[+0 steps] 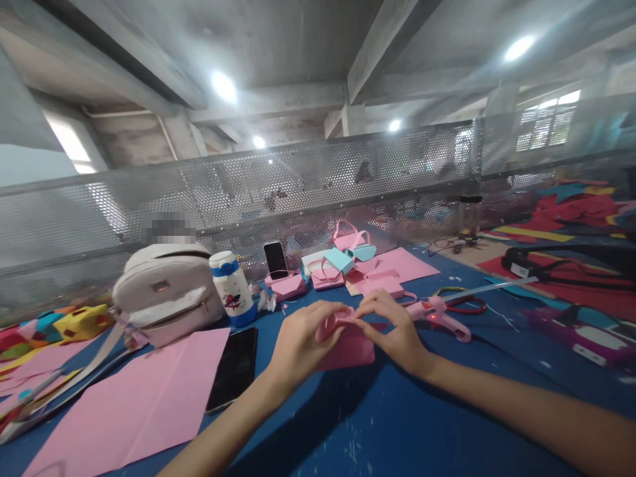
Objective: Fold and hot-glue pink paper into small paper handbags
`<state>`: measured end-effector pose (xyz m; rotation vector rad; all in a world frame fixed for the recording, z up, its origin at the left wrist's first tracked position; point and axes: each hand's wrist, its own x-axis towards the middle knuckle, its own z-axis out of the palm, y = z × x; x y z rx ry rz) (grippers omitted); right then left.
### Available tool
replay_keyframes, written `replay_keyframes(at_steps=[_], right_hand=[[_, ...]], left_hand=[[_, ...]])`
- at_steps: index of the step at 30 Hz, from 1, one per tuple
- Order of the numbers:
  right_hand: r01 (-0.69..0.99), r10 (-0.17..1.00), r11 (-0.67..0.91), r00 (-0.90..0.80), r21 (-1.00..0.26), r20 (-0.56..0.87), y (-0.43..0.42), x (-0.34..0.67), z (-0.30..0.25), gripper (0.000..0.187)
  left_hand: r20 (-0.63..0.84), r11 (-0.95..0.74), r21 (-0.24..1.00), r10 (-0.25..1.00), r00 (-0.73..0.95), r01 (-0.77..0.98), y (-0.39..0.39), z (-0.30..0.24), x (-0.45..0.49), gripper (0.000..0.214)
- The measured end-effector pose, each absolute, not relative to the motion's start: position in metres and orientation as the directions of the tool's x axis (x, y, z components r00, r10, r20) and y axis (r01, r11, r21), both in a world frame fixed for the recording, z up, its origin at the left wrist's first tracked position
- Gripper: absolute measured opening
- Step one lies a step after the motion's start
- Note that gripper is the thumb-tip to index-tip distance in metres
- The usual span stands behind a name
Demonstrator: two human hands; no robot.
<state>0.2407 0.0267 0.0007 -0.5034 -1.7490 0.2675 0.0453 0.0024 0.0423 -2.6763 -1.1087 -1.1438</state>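
Observation:
My left hand (301,338) is closed around a pink paper piece (354,354), with a curled strip of it showing between thumb and fingers. From the other side, my right hand (395,331) pinches the top edge of the same paper between thumb and fingertips. The paper is folded, and its lower flap hangs just above the blue table. To the right of my right hand lies a pink hot glue gun (434,317) with a lit orange spot and a long clear glue stick. Just beyond my hands are small pink paper handbags (385,285).
A white backpack (166,288), a blue-and-white bottle (231,291), a black tablet (234,368) and a large pink sheet (144,397) lie left. Behind stand a phone (276,257) and blue paper bags (340,260). Scissors (470,303) and a purple device (586,338) lie right. A perforated metal partition (298,185) backs the table.

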Motion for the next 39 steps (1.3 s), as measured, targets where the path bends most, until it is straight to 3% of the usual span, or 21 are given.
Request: replay_keyframes(at_steps=[20, 39], right_hand=[[0.184, 0.446, 0.890, -0.168, -0.416, 0.879, 0.0264, 0.2402, 0.0011, 0.009], [0.123, 0.487, 0.873, -0.161, -0.472, 0.858, 0.0251, 0.2398, -0.0024, 0.006]], left_hand=[[0.632, -0.734, 0.265, 0.622, 0.462, 0.625, 0.0026, 0.0410, 0.0431, 0.024], [0.653, -0.712, 0.125, 0.584, 0.483, 0.691, -0.0058, 0.0435, 0.0517, 0.018]])
